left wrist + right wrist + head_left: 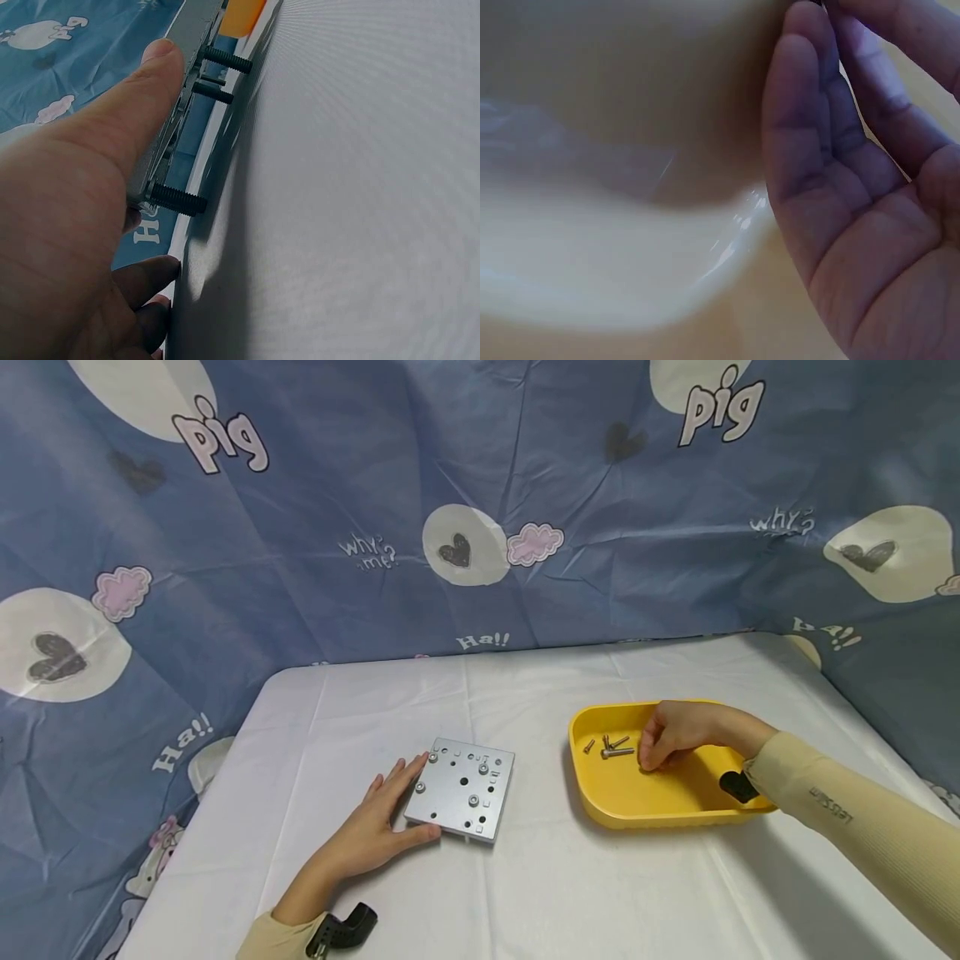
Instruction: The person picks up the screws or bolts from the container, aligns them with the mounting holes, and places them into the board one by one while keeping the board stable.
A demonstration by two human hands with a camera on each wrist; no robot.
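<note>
A square grey metal plate (461,789), drilled with holes and carrying a few screw heads, lies near the middle of the white table (525,893). The left hand (375,827) rests against its left edge, fingers straight, thumb at the near corner. To the right, the right hand (671,735) reaches into the yellow tray (630,797), fingertips curled down just beside loose silver screws (611,747); whether they pinch one I cannot tell.

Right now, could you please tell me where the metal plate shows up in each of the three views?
Head: the metal plate lies left of centre on the white table, the left hand at its left edge.
Left wrist: edge-on at upper left, behind the thumb, screws sticking out.
Right wrist: not in it.
Shared landmark: the yellow tray.
</note>
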